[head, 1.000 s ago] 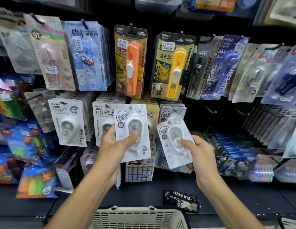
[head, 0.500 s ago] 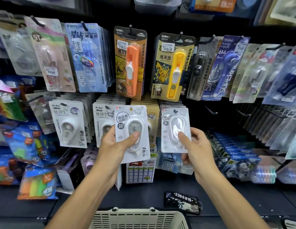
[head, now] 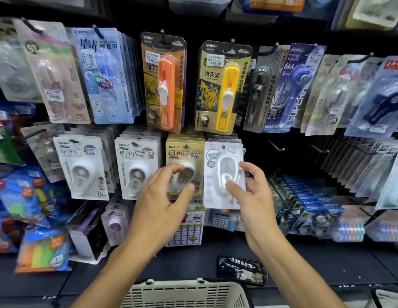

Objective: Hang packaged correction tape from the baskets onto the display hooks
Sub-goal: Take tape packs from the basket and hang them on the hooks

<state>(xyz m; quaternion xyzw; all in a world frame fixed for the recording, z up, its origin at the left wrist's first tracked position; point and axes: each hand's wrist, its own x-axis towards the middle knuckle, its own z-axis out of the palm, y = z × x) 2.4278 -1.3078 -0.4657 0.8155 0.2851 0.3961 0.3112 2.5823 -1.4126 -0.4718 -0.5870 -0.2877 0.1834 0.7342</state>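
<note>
A dark shop wall is full of packs on hooks, above a dark shelf (head: pixel 304 258). Half a second ago the left hand (head: pixel 159 204) held a white tape pack; now that pack is gone from it, and its fingers curl loosely in front of the tan pack (head: pixel 184 152), gripping nothing. The right hand (head: pixel 252 196) holds one white tape pack (head: pixel 223 176), thumb on front, now up at the row's fourth stack. One basket (head: pixel 184 294) sits below, cut off. One phone (head: pixel 240 270) lies on the shelf. The pack's hook is hidden.
</note>
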